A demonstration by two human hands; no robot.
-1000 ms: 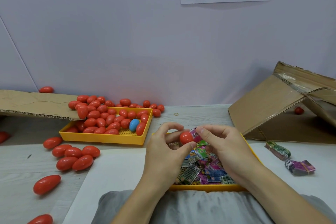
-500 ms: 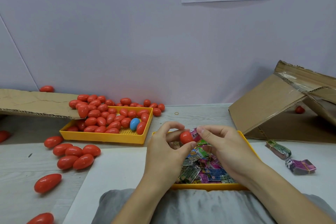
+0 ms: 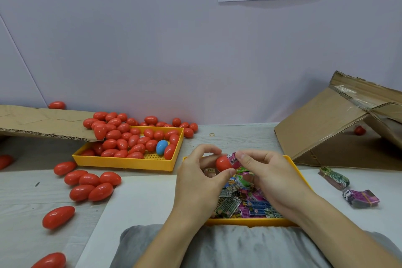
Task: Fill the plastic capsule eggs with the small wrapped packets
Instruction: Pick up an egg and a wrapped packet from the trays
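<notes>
Watching remotely, I see little difference from a second ago: both hands have stayed over the near yellow plastic tray (image 3: 294,164), and the pink printed wrapped packet (image 3: 232,157) has barely gone further into the glossy red plastic egg half (image 3: 223,163). I judge the insertion is still in progress, the packet only partly seated and this capsule not yet closed. My left hand (image 3: 201,177) pinches the egg half between thumb and curled fingers, just above the tray's far edge. My right hand (image 3: 268,175) pinches the packet by the fingertips and presses it against the egg's open mouth. Below them, inside the tray, lies a loose heap of crinkly foil-like packets (image 3: 241,200) in green, pink and blue, flat and rectangular, with a shiny print. To the left of that tray stands a second yellow tray (image 3: 130,161) with a perforated floor, piled with smooth, oval red eggs (image 3: 130,139) and one pale blue egg (image 3: 161,147). More red eggs (image 3: 90,185) lie scattered on the pale wood-grain table further left. To the right of the near tray sit two rubber-banded packet bundles (image 3: 360,198) and a rough, creased brown cardboard box (image 3: 326,124) tipped on its side.
</notes>
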